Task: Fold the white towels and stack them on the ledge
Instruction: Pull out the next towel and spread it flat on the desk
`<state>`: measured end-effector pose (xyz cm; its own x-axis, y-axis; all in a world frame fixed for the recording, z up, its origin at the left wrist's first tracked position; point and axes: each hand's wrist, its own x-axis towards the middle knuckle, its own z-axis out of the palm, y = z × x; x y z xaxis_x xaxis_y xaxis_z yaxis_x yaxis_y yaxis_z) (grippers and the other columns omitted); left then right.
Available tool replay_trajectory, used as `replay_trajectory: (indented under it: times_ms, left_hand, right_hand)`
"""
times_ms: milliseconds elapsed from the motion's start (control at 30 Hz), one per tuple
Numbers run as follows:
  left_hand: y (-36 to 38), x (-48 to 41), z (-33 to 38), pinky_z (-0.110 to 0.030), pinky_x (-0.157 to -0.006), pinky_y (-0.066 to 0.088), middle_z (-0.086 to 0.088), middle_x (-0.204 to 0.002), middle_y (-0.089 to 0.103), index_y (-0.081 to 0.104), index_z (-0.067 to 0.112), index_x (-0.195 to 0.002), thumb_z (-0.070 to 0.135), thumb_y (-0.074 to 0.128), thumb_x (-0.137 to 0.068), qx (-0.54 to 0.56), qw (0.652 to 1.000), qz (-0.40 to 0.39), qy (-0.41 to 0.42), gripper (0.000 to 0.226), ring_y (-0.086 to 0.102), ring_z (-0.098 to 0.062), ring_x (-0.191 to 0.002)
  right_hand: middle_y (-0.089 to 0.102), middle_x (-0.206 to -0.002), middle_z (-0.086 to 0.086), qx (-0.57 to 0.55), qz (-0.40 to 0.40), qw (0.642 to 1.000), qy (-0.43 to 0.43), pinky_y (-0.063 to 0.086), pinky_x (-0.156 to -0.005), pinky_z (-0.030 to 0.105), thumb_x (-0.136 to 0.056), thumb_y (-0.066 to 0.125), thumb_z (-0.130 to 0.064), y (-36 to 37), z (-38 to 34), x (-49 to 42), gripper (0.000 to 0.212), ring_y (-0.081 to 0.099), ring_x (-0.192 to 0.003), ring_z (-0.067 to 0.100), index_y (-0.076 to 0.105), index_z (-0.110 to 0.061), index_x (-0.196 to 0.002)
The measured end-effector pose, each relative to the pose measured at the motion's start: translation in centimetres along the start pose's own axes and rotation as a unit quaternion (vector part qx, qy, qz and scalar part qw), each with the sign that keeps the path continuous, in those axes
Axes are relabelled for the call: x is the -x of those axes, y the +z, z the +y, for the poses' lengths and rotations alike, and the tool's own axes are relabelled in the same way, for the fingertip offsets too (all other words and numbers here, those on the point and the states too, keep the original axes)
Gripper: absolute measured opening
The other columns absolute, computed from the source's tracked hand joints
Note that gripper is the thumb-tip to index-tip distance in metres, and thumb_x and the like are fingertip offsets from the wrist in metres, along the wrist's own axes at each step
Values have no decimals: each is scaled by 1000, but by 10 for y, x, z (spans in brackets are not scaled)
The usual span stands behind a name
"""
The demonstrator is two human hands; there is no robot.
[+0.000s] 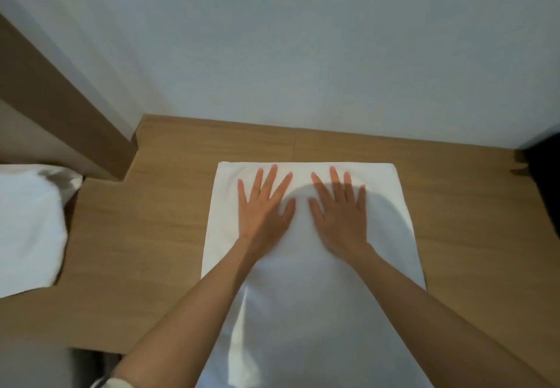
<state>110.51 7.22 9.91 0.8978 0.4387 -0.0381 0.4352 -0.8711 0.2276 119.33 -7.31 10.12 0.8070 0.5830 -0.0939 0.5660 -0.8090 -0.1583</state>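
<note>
A white towel (391,236) lies flat on the wooden ledge (157,236), its far edge straight and parallel to the wall. Its near part hangs over the ledge's front edge toward me. My left hand (263,208) and my right hand (341,212) press flat on the towel's far half, side by side, with fingers straight and spread. The thumbs nearly meet in the middle. Neither hand grips the cloth.
White bedding (27,224) fills the left edge beside the ledge. A brown wooden panel (51,96) runs diagonally at upper left. A pale wall (303,54) backs the ledge. A dark object (542,169) sits at the far right edge.
</note>
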Motion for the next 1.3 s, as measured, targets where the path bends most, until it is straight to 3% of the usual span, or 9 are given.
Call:
replay_trajectory:
  times_ms: [133,300,433,567,733,900,1067,1167,1300]
  left_hand:
    - [0,-5,-18,-40,-117,-9,0,-161,2,14,40,-150,53,30,-96,-11,998,12,-54,58,-1,-23,-148]
    - [2,-9,-15,-40,-114,-18,-20,-158,-11,8,30,-152,54,30,-94,6,988,37,-152,67,-13,-34,-145]
    - [-1,-12,-14,-37,-117,-11,-26,-155,-12,5,13,-153,53,39,-91,34,984,42,-169,81,-12,-34,-146]
    - [-7,-14,-14,-33,-118,-11,-18,-157,-15,1,10,-152,50,39,-94,82,981,36,-175,81,-15,-25,-146]
    - [-8,20,24,-28,-118,-9,-4,-160,-3,6,9,-152,29,39,-98,158,984,46,-63,67,-4,-17,-148]
    - [13,52,43,-31,-117,-15,2,-158,-7,0,20,-151,36,28,-102,86,996,28,-16,59,-7,-15,-147]
    - [4,50,-3,-33,-118,-4,-1,-160,11,21,27,-151,39,38,-97,57,995,60,-58,57,6,-19,-148]
    - [2,48,-22,-31,-118,-5,-3,-161,4,12,27,-152,42,30,-99,19,994,52,-95,58,0,-16,-148]
    - [-2,47,-22,-31,-119,-10,-4,-160,-7,3,22,-153,43,23,-99,32,991,35,-128,61,-10,-15,-147]
  right_hand:
    - [4,-161,-4,-14,11,997,74,-6,-118,46,-97,20,-56,-6,33,-6,57,-2,-148,22,12,-40,-151]
    - [15,-159,8,-52,64,984,157,7,-118,48,-96,35,-51,-17,69,-4,57,10,-146,31,26,-32,-149]
    - [11,-159,13,-75,51,982,164,0,-119,44,-97,35,-48,-19,80,-3,61,4,-147,28,19,-26,-152]
    - [1,-160,14,-37,30,980,195,-5,-118,46,-100,32,-42,-26,70,-5,63,-5,-148,27,12,-16,-153]
    - [-8,-160,5,-27,37,997,64,-17,-114,40,-102,27,-27,-20,5,17,59,-11,-147,22,-1,-15,-152]
    - [-10,-160,-2,-37,-13,997,61,-18,-114,40,-102,20,-35,4,-26,47,55,-14,-147,18,-5,-33,-150]
    - [3,-161,-1,-38,20,997,71,-5,-119,39,-100,23,-45,1,19,57,52,-2,-148,20,10,-41,-150]
    - [11,-161,4,-34,39,994,99,2,-119,41,-101,27,-42,-4,53,63,51,4,-148,24,20,-34,-151]
    - [6,-161,5,-27,24,996,87,-3,-118,41,-101,26,-41,-7,72,66,54,0,-148,23,15,-29,-152]
